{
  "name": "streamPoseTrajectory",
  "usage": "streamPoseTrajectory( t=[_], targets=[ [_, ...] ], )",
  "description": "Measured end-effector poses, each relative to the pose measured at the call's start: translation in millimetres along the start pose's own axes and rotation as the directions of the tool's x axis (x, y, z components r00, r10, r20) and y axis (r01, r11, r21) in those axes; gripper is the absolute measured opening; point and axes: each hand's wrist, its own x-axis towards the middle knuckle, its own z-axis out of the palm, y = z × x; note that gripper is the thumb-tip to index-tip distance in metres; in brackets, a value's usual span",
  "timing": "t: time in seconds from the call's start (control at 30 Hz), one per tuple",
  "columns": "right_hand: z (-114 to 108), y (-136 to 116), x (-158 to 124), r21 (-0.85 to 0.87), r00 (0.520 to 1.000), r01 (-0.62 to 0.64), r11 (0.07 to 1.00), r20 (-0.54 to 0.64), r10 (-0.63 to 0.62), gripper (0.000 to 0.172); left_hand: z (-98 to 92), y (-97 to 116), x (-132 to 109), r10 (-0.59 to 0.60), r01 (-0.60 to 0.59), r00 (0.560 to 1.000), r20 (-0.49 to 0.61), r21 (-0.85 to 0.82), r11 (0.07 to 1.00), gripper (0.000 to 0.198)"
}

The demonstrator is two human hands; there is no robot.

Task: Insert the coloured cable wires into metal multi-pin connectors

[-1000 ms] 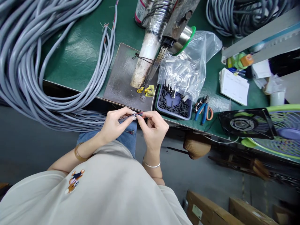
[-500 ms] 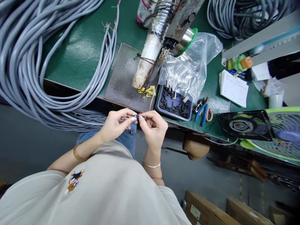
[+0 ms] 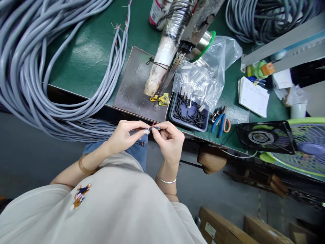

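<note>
My left hand point(image 3: 127, 135) pinches the end of a grey cable just below the bench edge, where thin coloured wires point(image 3: 153, 127) stick out. My right hand point(image 3: 169, 140) meets it fingertip to fingertip and pinches those wire ends. A thin pale strand rises from my right hand toward the bench. Both hands hover over my lap, in front of the dark metal plate point(image 3: 134, 84). On that plate lies a wrapped soldering iron point(image 3: 166, 57) with a yellow scrap at its tip.
Big coils of grey cable point(image 3: 33, 67) fill the left of the green bench point(image 3: 83, 57). A tray of small black pieces point(image 3: 189, 113), a plastic bag of clear parts point(image 3: 203, 76), blue-handled cutters point(image 3: 219, 120), a notepad point(image 3: 253, 96) and a fan point(image 3: 269, 135) lie to the right. Cardboard boxes point(image 3: 225, 227) stand on the floor.
The hands have stayed together at the wire ends, with only small finger movements. The view has drifted slightly, so the bench sits a little lower in the picture.
</note>
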Motion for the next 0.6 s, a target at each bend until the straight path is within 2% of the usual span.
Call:
streamPoseTrajectory(
  t=[0.17, 0.33, 0.43, 0.5, 0.57, 0.6],
  targets=[
    [-5, -1, 2, 0.003, 0.999, 0.021, 1.0, 0.048, -0.021, 0.005, -3.9, 2, 1, 0.02, -0.022, 0.998, 0.054, 0.046, 0.999, 0.015],
    [-6, -3, 0, -0.21, 0.974, 0.228, 0.951, 0.063, -0.219, 0.006, -6.6, -1, 0, 0.052, -0.065, 0.996, 0.074, 0.178, 0.982, 0.015],
    [-3, -4, -1, -0.31, 0.955, 0.297, 0.903, 0.09, -0.283, 0.009, -4.2, -3, -1, 0.068, -0.079, 0.996, 0.062, 0.215, 0.973, 0.012],
    [0, -4, -1, -0.287, 0.963, 0.269, 0.919, 0.056, -0.264, 0.009, -0.5, -4, -2, 0.009, -0.01, 1.0, 0.014, 0.123, 0.992, 0.009],
    [5, -2, 0, -0.159, 0.985, 0.172, 0.972, 0.008, -0.173, 0.008, 3.3, -3, -3, -0.118, 0.116, 0.993, -0.016, -0.113, 0.987, 0.009],
    [7, -1, 1, -0.069, 0.994, 0.109, 0.992, 0.0, -0.109, 0.009, 4.7, -3, -3, -0.181, 0.174, 0.983, -0.007, -0.246, 0.954, 0.012]
  ],
)
